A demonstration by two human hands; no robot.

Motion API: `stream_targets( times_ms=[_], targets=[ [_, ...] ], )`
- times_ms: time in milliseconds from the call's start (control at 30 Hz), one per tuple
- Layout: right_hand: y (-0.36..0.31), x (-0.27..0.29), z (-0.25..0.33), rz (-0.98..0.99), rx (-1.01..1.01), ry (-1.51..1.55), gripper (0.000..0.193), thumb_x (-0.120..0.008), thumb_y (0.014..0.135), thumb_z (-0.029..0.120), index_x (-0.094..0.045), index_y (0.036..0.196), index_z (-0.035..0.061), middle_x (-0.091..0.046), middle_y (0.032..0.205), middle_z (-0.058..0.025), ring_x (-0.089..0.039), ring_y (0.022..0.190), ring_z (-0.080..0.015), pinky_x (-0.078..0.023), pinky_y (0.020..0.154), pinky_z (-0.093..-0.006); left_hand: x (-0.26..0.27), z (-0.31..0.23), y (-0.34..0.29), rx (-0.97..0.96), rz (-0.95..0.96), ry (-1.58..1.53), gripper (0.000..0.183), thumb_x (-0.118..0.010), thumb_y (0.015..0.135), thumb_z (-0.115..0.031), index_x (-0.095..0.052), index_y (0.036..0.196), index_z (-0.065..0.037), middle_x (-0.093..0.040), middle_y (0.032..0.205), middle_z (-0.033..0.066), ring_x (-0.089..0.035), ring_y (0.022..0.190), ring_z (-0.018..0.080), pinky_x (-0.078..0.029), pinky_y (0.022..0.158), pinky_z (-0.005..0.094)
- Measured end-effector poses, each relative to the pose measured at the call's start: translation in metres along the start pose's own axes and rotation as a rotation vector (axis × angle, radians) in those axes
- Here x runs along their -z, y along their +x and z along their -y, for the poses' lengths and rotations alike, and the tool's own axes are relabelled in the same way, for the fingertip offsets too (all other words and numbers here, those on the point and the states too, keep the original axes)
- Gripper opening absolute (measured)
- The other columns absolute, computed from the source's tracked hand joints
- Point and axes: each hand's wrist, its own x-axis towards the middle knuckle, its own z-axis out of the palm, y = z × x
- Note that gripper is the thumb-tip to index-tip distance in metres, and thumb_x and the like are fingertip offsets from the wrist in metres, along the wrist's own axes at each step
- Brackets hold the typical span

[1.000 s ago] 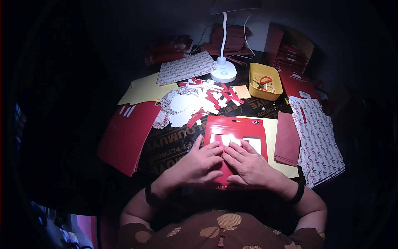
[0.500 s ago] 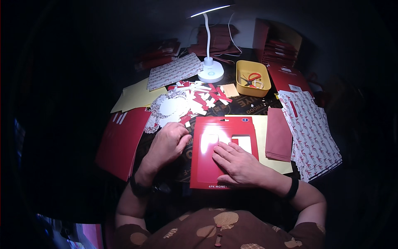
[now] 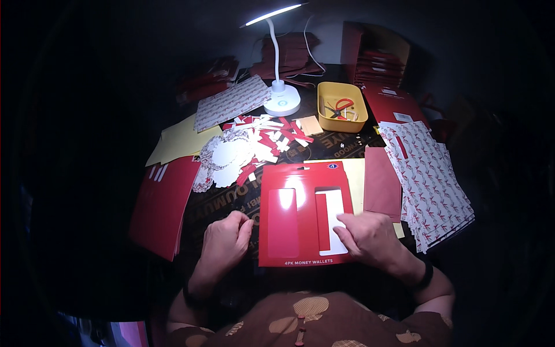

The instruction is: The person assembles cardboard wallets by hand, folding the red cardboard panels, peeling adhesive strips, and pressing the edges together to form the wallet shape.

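Observation:
A flat red cardboard package (image 3: 307,222) with two cut-out windows lies in front of me. The left window shows red, the right one a white card (image 3: 332,211) beside a red strip. Left of the package, my left hand (image 3: 227,240) is closed, its thumb against the curled fingers; whatever they may hold is hidden. At the package's right side, my right hand (image 3: 376,243) is closed too, its thumb and forefinger over the right window's edge. What it pinches, if anything, does not show. A yellow sheet (image 3: 358,173) and dark pink envelopes (image 3: 383,184) lie to the right.
Patterned sheets (image 3: 433,179) are stacked at right, red folders (image 3: 165,202) at left. White and red paper scraps (image 3: 266,139) lie beyond the package, beside round lacy paper pieces (image 3: 228,159). Farther back stand a white lamp (image 3: 281,101) and a yellow bin (image 3: 341,123) holding scissors (image 3: 343,106).
My right hand has lifted off the package's middle, drawn right and curled its fingers. My left hand has come nearer to me. The view has shifted slightly.

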Motion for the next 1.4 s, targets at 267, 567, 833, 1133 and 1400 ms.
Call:
stream_targets(
  times_ms=[267, 567, 833, 1133, 1400],
  targets=[
    [-0.034, 0.014, 0.022, 0.363, -0.161, -0.043, 0.030, -0.069, 0.094, 0.032, -0.060, 0.094, 0.0044, -0.059, 0.055, -0.0111, -0.065, 0.051, -0.0309, -0.049, 0.048, -0.0418, -0.009, 0.009, -0.027, 0.144, 0.232, -0.277, 0.030, -0.062, 0.098, -0.021, -0.068, 0.111, 0.005, -0.073, 0.081, 0.0199, -0.075, 0.076, 0.0283, -0.057, 0.069, 0.0378],
    [-0.053, 0.023, 0.028, 0.398, -0.026, 0.092, 0.036, -0.069, 0.094, 0.034, -0.057, 0.103, 0.0005, -0.065, 0.067, -0.0143, -0.067, 0.060, -0.0320, -0.051, 0.055, -0.0413, -0.013, 0.009, -0.039, 0.380, 0.406, -0.576, 0.034, -0.068, 0.098, -0.030, -0.066, 0.097, 0.004, -0.067, 0.074, 0.0038, -0.061, 0.063, 0.0082, -0.049, 0.056, 0.0266],
    [-0.054, 0.033, 0.033, 0.382, 0.025, 0.273, 0.035, -0.071, 0.091, 0.027, -0.060, 0.115, 0.0027, -0.064, 0.069, -0.0151, -0.067, 0.064, -0.0340, -0.051, 0.058, -0.0433, -0.008, 0.013, -0.058, 0.169, 0.286, -1.136, 0.020, -0.059, 0.102, -0.008, -0.058, 0.119, 0.005, -0.071, 0.104, 0.0105, -0.069, 0.093, 0.0122, -0.058, 0.083, 0.0267],
    [-0.041, 0.037, 0.016, 0.078, 0.058, 0.259, 0.030, -0.074, 0.088, 0.020, -0.066, 0.112, 0.0039, -0.062, 0.068, -0.0157, -0.065, 0.065, -0.0339, -0.051, 0.060, -0.0427, 0.072, 0.049, -0.049, 0.154, -0.494, -0.868, 0.034, -0.062, 0.097, -0.025, -0.061, 0.117, 0.002, -0.072, 0.092, 0.0122, -0.071, 0.071, 0.0189, -0.059, 0.057, 0.0285],
    [-0.047, 0.013, -0.008, 0.100, -0.005, 0.334, 0.032, -0.070, 0.094, 0.025, -0.069, 0.116, 0.0014, -0.066, 0.072, -0.0175, -0.067, 0.067, -0.0341, -0.052, 0.061, -0.0415, 0.083, 0.118, -0.010, 0.484, -0.805, -1.017, 0.041, -0.062, 0.100, -0.030, -0.057, 0.119, 0.007, -0.067, 0.098, 0.0180, -0.068, 0.061, 0.0194, -0.057, 0.047, 0.0229]
  ],
)
